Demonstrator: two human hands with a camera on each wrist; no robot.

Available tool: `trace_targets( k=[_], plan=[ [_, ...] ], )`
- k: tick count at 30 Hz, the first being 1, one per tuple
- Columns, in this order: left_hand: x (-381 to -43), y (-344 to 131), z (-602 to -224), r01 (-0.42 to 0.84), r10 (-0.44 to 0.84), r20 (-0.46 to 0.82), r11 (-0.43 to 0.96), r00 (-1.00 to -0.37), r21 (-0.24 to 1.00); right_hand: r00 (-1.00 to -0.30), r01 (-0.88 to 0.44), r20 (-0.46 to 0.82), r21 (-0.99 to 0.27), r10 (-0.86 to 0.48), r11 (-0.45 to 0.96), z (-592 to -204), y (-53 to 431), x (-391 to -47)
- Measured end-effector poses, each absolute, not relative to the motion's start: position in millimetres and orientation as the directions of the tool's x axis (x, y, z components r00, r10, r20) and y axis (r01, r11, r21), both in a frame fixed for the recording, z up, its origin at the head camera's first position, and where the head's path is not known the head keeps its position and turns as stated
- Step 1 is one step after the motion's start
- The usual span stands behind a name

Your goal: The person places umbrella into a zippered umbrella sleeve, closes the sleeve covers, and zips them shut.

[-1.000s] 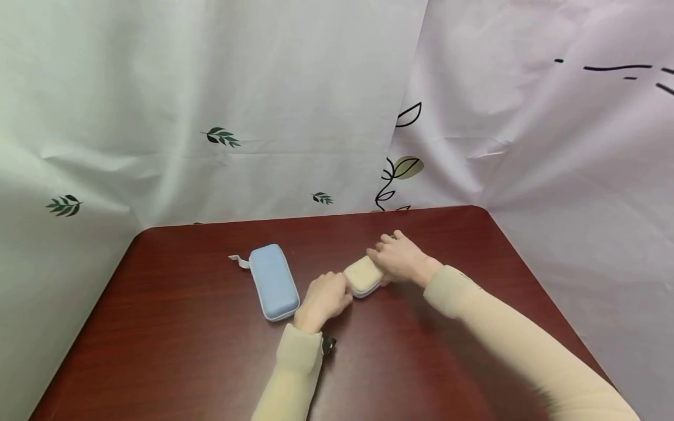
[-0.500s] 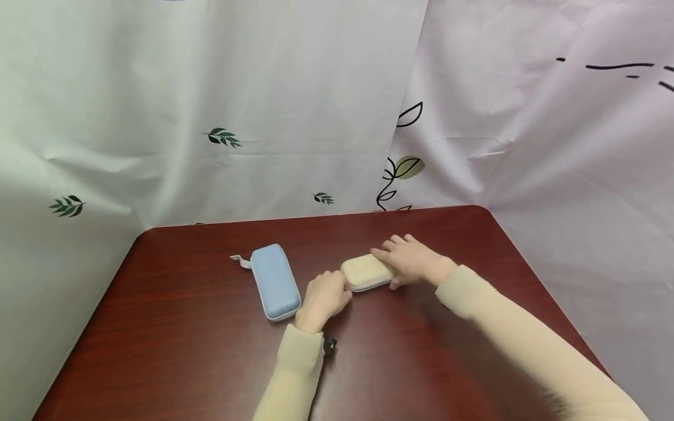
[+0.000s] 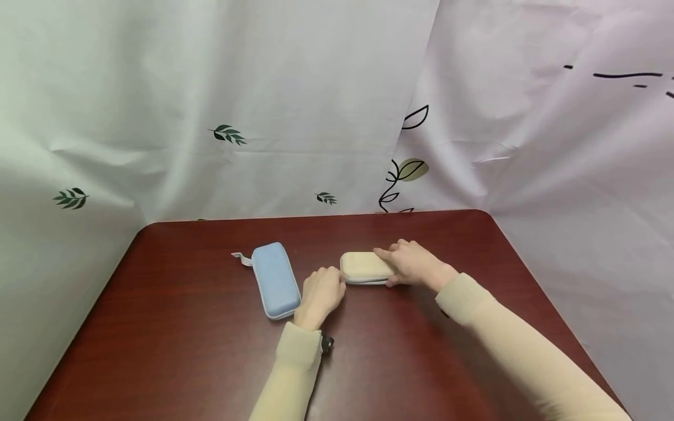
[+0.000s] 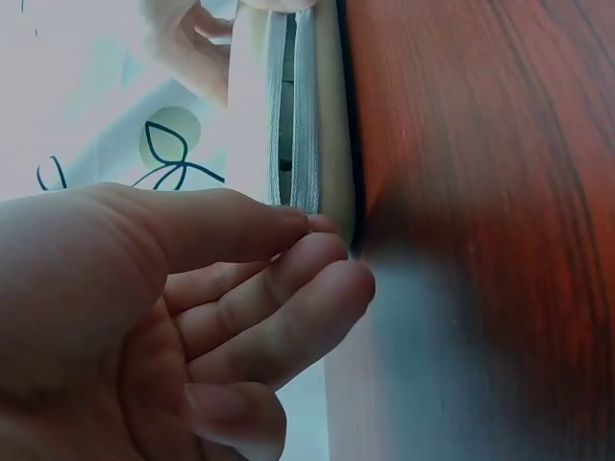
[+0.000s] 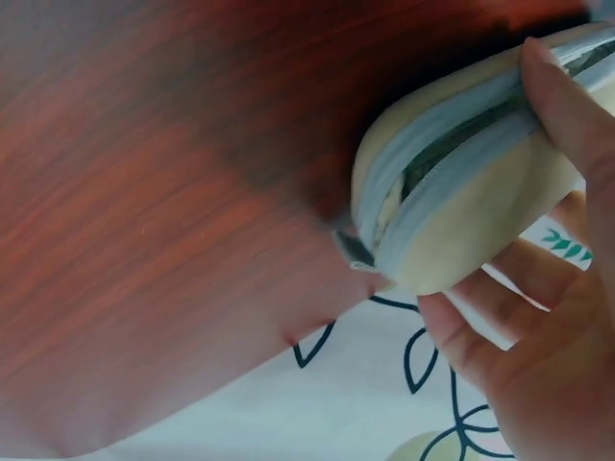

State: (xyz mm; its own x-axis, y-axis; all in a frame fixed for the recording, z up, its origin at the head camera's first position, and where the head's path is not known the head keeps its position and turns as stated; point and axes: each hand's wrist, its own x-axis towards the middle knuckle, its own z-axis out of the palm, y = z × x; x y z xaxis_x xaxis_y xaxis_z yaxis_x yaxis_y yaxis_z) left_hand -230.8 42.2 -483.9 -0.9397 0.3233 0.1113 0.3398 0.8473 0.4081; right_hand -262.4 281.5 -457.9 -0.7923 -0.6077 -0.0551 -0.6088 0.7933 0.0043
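A cream zip case [image 3: 363,266] lies lengthwise on the table, its pale grey zipper [image 4: 306,106] parted in a narrow gap along the side facing the person. My left hand [image 3: 320,292] pinches the case's left end at the zipper, with thumb and forefinger together; what sits between those fingertips is hidden. Over the right end, my right hand [image 3: 416,264] grips the case. In the right wrist view its thumb [image 5: 557,106] presses beside the gap and the other fingers reach across the lid. A small grey tab [image 5: 354,250] sticks out from the case's end there.
A light blue zip case [image 3: 276,280] with a white wrist strap [image 3: 242,259] lies left of the cream one, close to the left hand. The dark red wooden table [image 3: 174,327] ends at a patterned white curtain [image 3: 295,117] behind and on both sides.
The cream case has turned from slanting to lying nearly straight across. My right hand has shifted right and toward the person with it, while the left hand has stayed at its left end.
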Motion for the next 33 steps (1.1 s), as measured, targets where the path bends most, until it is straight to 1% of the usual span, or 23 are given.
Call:
trace_targets(
  k=[5,11,18,26,30,33],
  plan=[
    [-229.9,41.5,-486.2,0.347,0.316,0.143,0.862,-0.938,0.37,-0.808,-0.589,-0.047,0.035,-0.587,0.808,-457.5,269.0,-260.9],
    [-226.9,48.4,-487.8,0.375,0.344,0.15,0.848,-0.927,0.373,-0.839,-0.544,-0.057,0.054,-0.541,0.837,-459.9,265.9,-257.9],
    [-225.8,49.8,-492.6,0.339,0.299,0.162,0.866,-0.94,0.369,-0.851,-0.525,-0.023,0.072,-0.525,0.848,-463.4,257.8,-248.4],
    [-223.0,60.6,-494.0,0.38,0.345,0.158,0.85,-0.925,0.366,-0.923,-0.378,0.037,0.08,-0.382,0.922,-465.7,238.1,-225.7],
    [-222.5,61.6,-493.2,0.351,0.326,0.131,0.847,-0.936,0.4,-0.933,-0.36,-0.007,0.042,-0.36,0.932,-464.1,236.0,-222.2],
    [-223.3,60.8,-493.0,0.339,0.318,0.121,0.843,-0.94,0.418,-0.928,-0.355,-0.091,-0.079,-0.362,0.931,-456.7,243.6,-227.4]
  ],
)
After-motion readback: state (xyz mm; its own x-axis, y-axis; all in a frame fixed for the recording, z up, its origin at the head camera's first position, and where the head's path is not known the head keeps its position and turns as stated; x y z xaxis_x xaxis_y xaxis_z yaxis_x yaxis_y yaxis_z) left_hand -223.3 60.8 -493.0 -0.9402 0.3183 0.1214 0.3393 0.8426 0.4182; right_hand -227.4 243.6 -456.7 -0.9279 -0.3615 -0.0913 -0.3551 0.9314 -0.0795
